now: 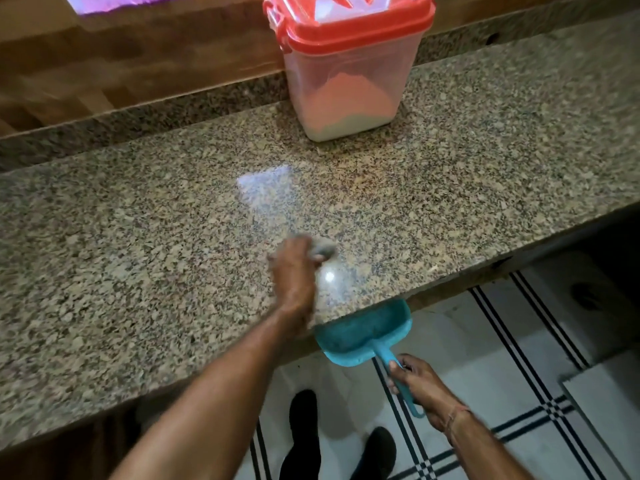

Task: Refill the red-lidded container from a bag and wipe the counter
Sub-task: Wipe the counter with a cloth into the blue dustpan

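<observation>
The granite counter spans the view. The red-lidded container stands closed at the back of it, partly filled with powder and well apart from both hands, presumably set clear of the sweeping. A teal dustpan sits just under the counter's front edge, mouth up, evidently to catch debris. The right hand curls round its handle. The left hand is on the counter near that edge, gripping a small grey pad; blur obscures the fingers. Refill judged complete; wiping under way.
</observation>
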Demonstrator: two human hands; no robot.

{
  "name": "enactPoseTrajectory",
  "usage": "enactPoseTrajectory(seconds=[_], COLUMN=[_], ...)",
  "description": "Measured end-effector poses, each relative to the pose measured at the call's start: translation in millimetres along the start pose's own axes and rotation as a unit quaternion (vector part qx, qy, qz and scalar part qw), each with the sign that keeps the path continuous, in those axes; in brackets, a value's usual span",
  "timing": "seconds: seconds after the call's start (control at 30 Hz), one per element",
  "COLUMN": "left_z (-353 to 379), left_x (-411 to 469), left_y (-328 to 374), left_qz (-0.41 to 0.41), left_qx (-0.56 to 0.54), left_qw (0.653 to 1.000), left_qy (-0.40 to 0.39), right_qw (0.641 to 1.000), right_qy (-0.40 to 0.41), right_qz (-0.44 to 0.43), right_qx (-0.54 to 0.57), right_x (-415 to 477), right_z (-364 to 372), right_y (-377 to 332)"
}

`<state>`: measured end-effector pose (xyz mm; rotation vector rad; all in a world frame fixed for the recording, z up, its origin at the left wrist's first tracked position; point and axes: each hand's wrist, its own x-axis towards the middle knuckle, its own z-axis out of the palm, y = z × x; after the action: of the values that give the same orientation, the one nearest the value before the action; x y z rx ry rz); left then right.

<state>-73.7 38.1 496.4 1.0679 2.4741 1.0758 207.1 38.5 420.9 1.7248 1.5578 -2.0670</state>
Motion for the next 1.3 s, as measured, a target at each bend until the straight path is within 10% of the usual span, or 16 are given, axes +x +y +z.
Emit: enactPoseTrajectory(seconds=[0.13, 0.4, 0.7, 0.93, 1.17, 1.3], left_z=[1, -55, 18, -7, 58, 57], left_x=[24, 125, 74, 162, 65, 117], left_y=[8, -83, 13, -15, 64, 64], left_qz=[0.086, -0.175, 0.194, -0.074, 0.235, 0.1], left_qx=[-0.049, 0.173, 0.076, 0.159, -0.006, -0.061], left_qw=[0.992, 0.967, 0.963, 0.984, 0.939, 0.979], left_qy=[-0.075, 0.063, -0.171, 0.006, -0.251, -0.166], right_qw=[0.999, 0.999, 0.998, 0.996, 0.996, 0.996], right_qy=[0.019, 0.035, 0.048, 0.062, 0.059, 0.058], right_qz=[0.013, 0.007, 0.029, 0.024, 0.02, 0.03], right_qx=[0.028, 0.039, 0.031, 0.053, 0.067, 0.057], right_x=[1, -7, -24, -26, -34, -45], right_z=[14, 5, -21, -24, -20, -32], right_y=[-16, -12, 8, 21, 18, 16])
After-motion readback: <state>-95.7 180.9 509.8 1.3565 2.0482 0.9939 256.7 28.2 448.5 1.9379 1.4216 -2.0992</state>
